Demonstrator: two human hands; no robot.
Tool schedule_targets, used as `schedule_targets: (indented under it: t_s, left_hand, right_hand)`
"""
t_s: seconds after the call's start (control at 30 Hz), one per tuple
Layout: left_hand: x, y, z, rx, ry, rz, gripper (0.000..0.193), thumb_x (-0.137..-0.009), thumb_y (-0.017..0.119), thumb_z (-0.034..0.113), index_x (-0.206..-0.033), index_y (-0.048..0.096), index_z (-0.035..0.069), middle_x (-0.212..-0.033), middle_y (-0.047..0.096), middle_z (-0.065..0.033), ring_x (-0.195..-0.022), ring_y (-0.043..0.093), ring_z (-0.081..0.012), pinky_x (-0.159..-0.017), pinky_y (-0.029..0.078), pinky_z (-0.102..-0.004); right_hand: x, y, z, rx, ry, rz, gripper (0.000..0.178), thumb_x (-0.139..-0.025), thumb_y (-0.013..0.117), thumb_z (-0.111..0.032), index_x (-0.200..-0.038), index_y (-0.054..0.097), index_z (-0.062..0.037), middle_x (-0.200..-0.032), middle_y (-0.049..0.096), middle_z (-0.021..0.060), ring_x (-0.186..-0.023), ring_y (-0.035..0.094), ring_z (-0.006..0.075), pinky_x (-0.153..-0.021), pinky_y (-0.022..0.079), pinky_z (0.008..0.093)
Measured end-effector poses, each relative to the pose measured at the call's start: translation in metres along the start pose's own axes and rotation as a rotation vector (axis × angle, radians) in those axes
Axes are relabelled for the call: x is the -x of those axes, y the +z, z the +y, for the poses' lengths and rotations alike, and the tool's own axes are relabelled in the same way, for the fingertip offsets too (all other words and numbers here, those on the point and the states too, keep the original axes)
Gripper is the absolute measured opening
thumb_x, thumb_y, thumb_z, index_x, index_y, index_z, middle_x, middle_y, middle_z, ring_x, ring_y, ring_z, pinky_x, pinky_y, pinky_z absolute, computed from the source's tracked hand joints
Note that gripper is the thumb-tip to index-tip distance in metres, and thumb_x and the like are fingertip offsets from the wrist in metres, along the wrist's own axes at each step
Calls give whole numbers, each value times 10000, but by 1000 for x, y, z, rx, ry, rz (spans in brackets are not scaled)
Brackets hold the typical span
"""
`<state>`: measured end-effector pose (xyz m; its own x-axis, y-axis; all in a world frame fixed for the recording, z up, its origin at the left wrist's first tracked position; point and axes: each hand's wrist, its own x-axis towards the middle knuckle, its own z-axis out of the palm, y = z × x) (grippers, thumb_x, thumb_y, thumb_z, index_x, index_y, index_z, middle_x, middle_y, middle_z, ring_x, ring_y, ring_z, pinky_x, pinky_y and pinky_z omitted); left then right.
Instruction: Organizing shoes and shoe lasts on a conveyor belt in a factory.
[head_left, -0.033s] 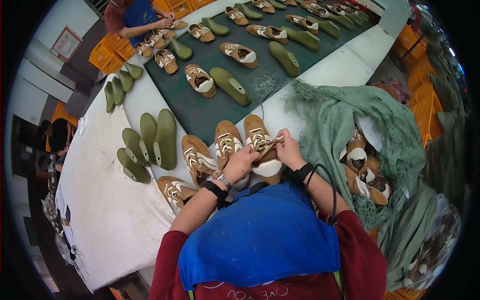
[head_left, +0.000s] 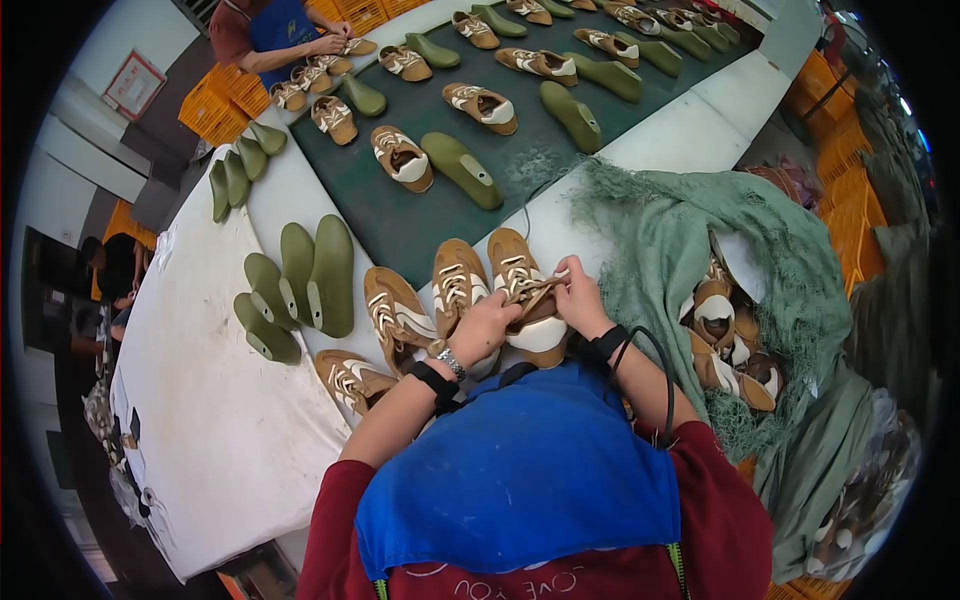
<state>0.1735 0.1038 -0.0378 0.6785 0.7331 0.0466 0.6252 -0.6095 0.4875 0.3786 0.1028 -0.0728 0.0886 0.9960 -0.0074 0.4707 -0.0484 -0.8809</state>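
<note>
As seen from the head, gripping a brown shoe (head_left: 537, 330), set between both hands, with the left hand (head_left: 480, 328); pinching a strip (head_left: 543, 289), perhaps lace, in the right hand (head_left: 582, 300). Apparently adjusting the lacing; next, likely calling for steady tension.

The shoe (head_left: 513, 250) by me is brown with white stripes (head_left: 535, 275), creamy laces (head_left: 513, 275) and a white heel (head_left: 539, 335). I see green foot shapes (head_left: 331, 275), a dark green table top (head_left: 375, 225), a bright blue apron (head_left: 520, 470), dark red sleeves (head_left: 335, 510), orange crates (head_left: 850, 220) and grey-green cloth (head_left: 680, 215)
</note>
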Motion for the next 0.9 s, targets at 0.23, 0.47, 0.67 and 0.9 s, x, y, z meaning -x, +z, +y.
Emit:
schedule_targets:
  t_s: [0.23, 0.47, 0.67, 0.9]
  left_hand:
    - [26, -23, 5, 134, -77, 56, 417, -767, 545, 50, -1181, 503, 74, -919, 540, -156, -837, 557, -332, -734, 464, -397]
    - [138, -71, 1, 107, -484, 356, 399, -774, 581, 92, -1164, 514, 36, -1023, 580, -184, -949, 548, -348, -836, 448, -396]
    - [232, -46, -14, -46, -950, 501, 386, -749, 629, 130, -1108, 534, 25, -985, 580, -194, -891, 563, -364, -765, 473, -419]
    - [259, 0, -15, 68, -1133, 812, 532, -729, 675, 161, -1187, 460, -2, -1055, 534, -211, -936, 543, -386, -792, 469, -405]
  right_hand:
    - [-11, -13, -3, 205, -288, -51, 350, -755, 564, -21, -1091, 488, -86, -866, 601, 167, -808, 583, 360, -699, 465, 429]
    - [-15, -15, -68, 343, -500, -149, 363, -759, 577, -46, -1119, 529, -62, -897, 595, 149, -839, 579, 322, -733, 470, 395]
    - [-9, 72, -132, 357, -788, -739, 232, -773, 563, -127, -992, 609, -64, -879, 603, 136, -820, 591, 326, -714, 480, 419]
    - [38, 160, -166, 407, -955, -1016, 251, -771, 565, -136, -1013, 607, -85, -908, 593, 119, -883, 581, 305, -755, 482, 397]
